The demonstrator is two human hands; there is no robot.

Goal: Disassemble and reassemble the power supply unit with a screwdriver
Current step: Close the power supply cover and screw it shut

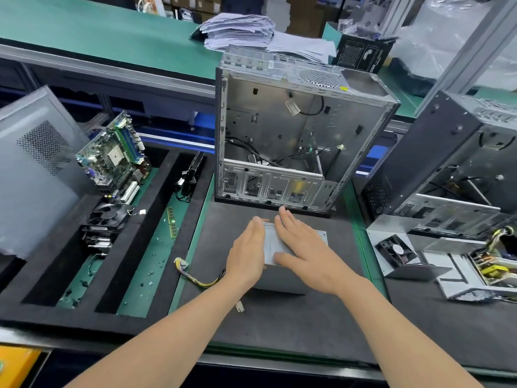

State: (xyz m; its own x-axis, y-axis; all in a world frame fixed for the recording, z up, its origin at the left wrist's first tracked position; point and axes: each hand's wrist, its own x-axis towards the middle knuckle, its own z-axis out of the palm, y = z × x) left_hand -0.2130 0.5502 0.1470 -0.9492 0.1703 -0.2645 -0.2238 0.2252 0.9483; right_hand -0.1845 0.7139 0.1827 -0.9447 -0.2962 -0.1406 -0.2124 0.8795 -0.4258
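A grey metal power supply unit (272, 243) lies on the dark mat in front of me. My left hand (247, 252) presses flat against its left side, fingers straight. My right hand (303, 247) rests flat on its top, fingers spread and straight. A bundle of yellow and black cables (195, 277) runs from the unit to the left, ending in a white connector. No screwdriver is in view.
An empty open computer case (293, 130) stands just behind the unit. To the left are foam trays holding a motherboard (114, 158), a fan (105, 217) and loose screws (152, 273). At the right stand another case (447, 163) and an opened power supply (481, 273).
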